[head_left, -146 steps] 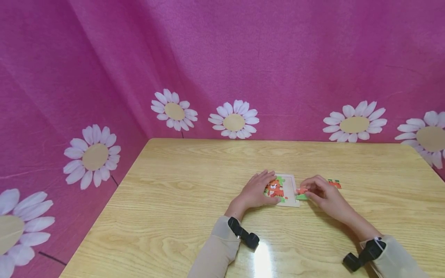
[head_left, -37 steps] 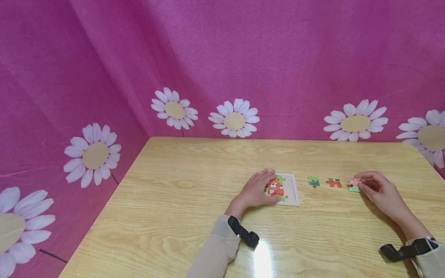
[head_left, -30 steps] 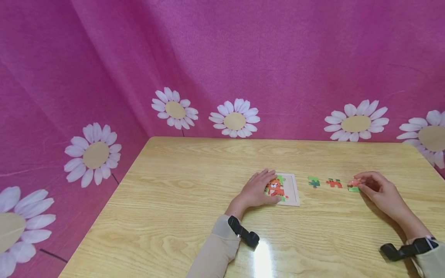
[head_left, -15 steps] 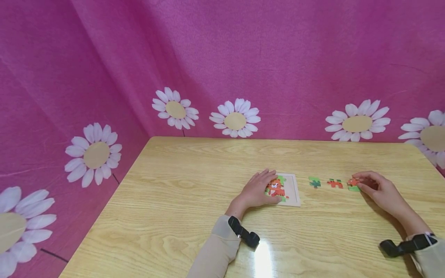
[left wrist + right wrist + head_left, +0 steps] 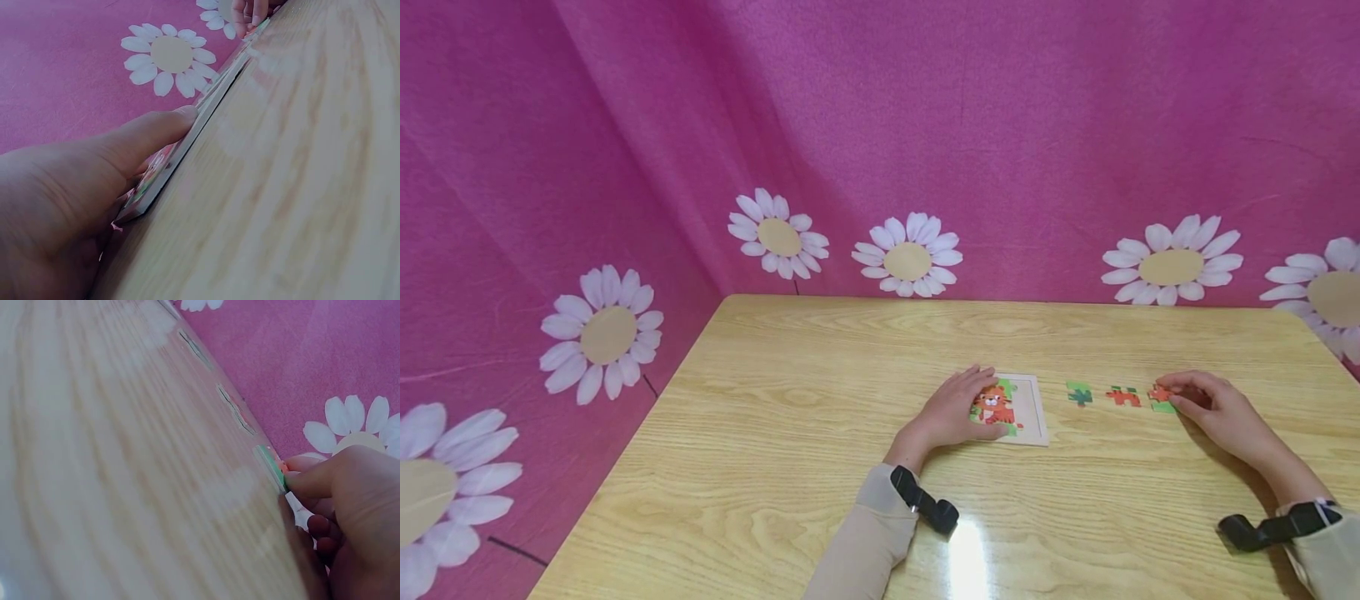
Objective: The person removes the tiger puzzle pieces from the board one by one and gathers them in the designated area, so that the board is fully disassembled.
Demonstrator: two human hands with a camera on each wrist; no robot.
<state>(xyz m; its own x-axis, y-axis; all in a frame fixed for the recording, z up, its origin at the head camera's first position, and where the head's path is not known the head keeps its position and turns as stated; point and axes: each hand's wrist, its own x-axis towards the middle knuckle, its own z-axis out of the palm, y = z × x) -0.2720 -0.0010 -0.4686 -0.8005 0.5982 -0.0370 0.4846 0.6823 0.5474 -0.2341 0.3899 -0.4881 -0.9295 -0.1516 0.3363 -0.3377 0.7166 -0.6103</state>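
In the head view, my left hand (image 5: 951, 410) spans the left side of a square puzzle board (image 5: 1032, 417) with a pale frame. The thumb (image 5: 156, 128) lies along the board's near edge in the left wrist view, the fingers over toward its far side. An orange cartoon tiger with green bits (image 5: 995, 407) fills the board's left part; my hand hides some of it. Off to the right, my right hand (image 5: 1217, 410) pinches an orange-and-green puzzle piece (image 5: 273, 467) between thumb and index finger, close over the tabletop.
Between board and right hand lie two loose pieces in a row: a green puzzle piece (image 5: 1079, 394) and an orange-and-green puzzle piece (image 5: 1123, 397). All are on a wooden table (image 5: 820, 417). Behind it hangs a magenta curtain (image 5: 1000, 125) with daisies.
My right hand has carried its puzzle piece from beside the board to the right end of the row, uncovering the green piece. The held piece has since tilted slightly. My left hand stays.
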